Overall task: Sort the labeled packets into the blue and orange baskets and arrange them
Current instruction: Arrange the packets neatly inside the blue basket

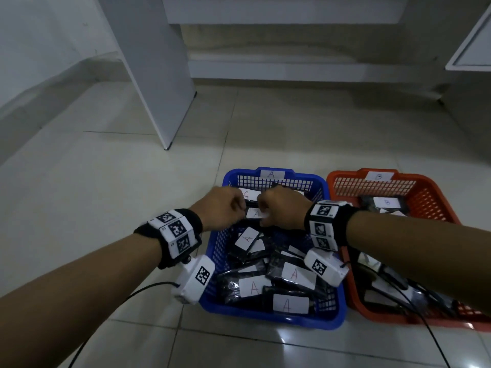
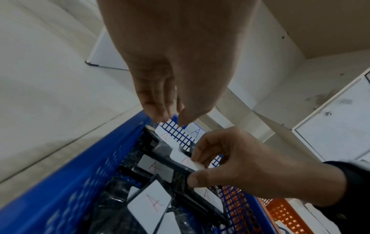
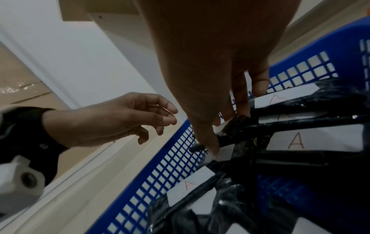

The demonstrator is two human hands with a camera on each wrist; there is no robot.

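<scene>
The blue basket, tagged A, holds several black packets with white A labels. At its far end my right hand pinches one A packet between thumb and fingers, standing it against other upright packets near the far wall. My left hand hovers just left of it over the basket's far left corner, its fingers loosely curled and holding nothing. The orange basket, tagged B, stands to the right with a B packet and others, partly hidden by my right forearm.
Both baskets stand side by side on a pale tiled floor. A white panel leg rises behind on the left, and a white cabinet is at the far right. Thin black cables trail from both wrist cameras.
</scene>
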